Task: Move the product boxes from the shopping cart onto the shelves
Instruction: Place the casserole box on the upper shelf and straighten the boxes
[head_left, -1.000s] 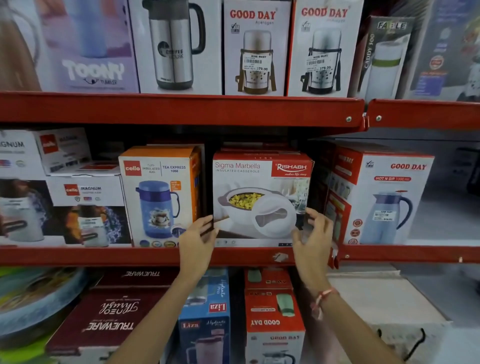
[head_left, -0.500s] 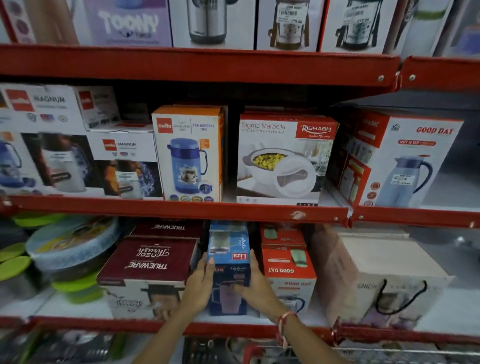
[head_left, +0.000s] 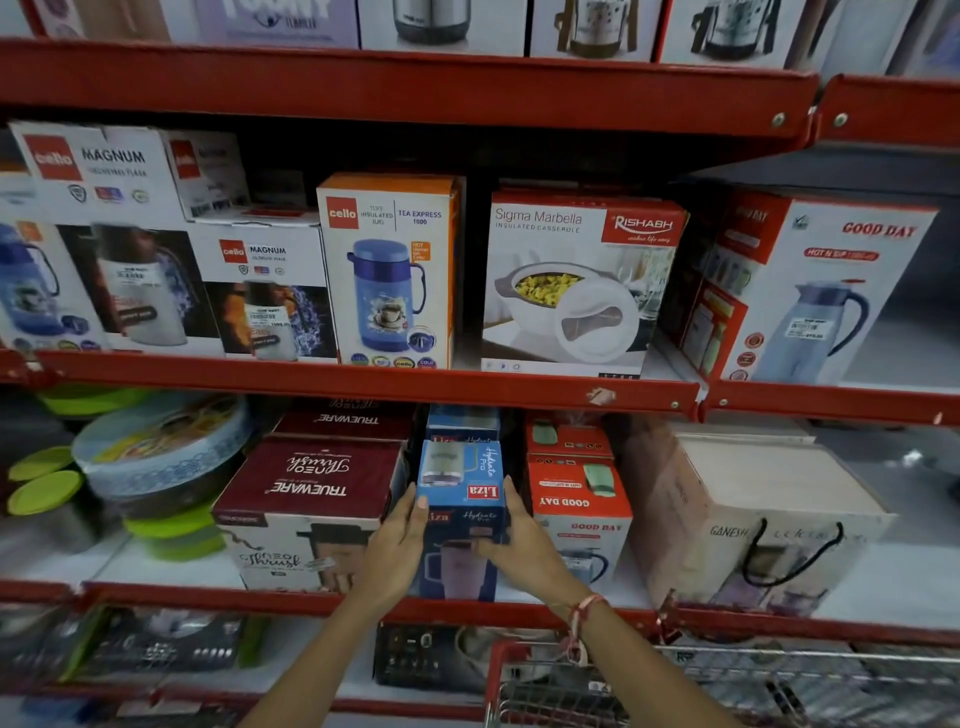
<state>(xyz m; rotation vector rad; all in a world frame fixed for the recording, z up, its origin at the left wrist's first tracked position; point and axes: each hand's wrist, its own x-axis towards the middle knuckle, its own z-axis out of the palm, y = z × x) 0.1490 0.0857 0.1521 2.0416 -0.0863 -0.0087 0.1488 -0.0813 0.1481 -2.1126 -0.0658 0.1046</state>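
both hands clasp the blue liza box (head_left: 462, 519) standing on the lower shelf (head_left: 156, 592). the left hand (head_left: 395, 551) presses flat against the box's side at nine o'clock, fingers extended; the right hand (head_left: 519, 545) wraps its three o'clock side, thumb across the front. the box stands upright between the maroon trueware box (head_left: 311, 499) at nine o'clock and the red good day box (head_left: 582, 514) at three o'clock. the shopping cart (head_left: 675, 680) shows at five o'clock, below the right wrist.
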